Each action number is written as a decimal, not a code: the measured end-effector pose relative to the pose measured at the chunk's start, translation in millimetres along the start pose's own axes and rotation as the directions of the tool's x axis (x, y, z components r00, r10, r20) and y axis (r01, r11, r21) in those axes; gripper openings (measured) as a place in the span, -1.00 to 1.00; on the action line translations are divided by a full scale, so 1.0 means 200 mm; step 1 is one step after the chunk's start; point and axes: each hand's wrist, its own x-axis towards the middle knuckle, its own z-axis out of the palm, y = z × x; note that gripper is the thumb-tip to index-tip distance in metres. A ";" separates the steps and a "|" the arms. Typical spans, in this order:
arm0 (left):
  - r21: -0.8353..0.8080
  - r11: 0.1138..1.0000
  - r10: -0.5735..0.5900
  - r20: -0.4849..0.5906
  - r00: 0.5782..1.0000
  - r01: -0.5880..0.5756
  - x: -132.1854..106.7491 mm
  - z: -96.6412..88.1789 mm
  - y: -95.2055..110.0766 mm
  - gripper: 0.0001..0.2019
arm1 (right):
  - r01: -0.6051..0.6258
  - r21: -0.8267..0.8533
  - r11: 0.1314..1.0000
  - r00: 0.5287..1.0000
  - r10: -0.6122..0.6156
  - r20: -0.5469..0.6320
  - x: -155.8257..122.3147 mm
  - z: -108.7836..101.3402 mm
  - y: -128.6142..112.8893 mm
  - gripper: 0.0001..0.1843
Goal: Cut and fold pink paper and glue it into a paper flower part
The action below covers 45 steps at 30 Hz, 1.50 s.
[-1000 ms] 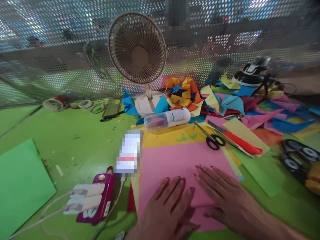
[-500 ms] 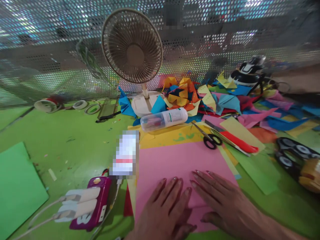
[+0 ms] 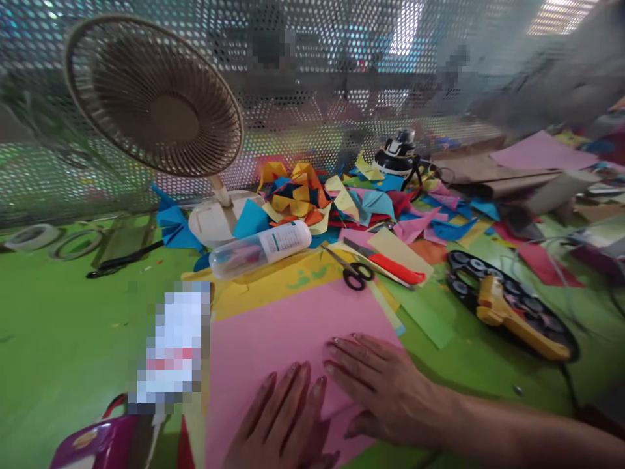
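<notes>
A glossy green table (image 3: pixel 58 339) is seen. At its near edge a flat pink sheet of paper (image 3: pixel 273 326) is laid over a larger yellow paper sheet (image 3: pixel 273 283). Beyond these, a beige round desk fan (image 3: pixel 156 104) is stood on its white base, with a clear plastic bottle (image 3: pixel 258 249) laid on its side just in front. A heap of folded coloured paper scraps (image 3: pixel 342 202) is spread to the right of the fan. Two tape rolls (image 3: pixel 32 236) are placed far left, a black round tray (image 3: pixel 456 286) to the right, and a purple glossy case (image 3: pixel 97 443) at the near left edge.
</notes>
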 end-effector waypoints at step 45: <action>-0.364 0.923 0.008 0.342 0.940 0.125 -0.05 -0.23 0.02 -0.04 | -0.189 -0.027 0.982 0.976 0.191 0.106 -0.07 -0.11 -0.06 -0.26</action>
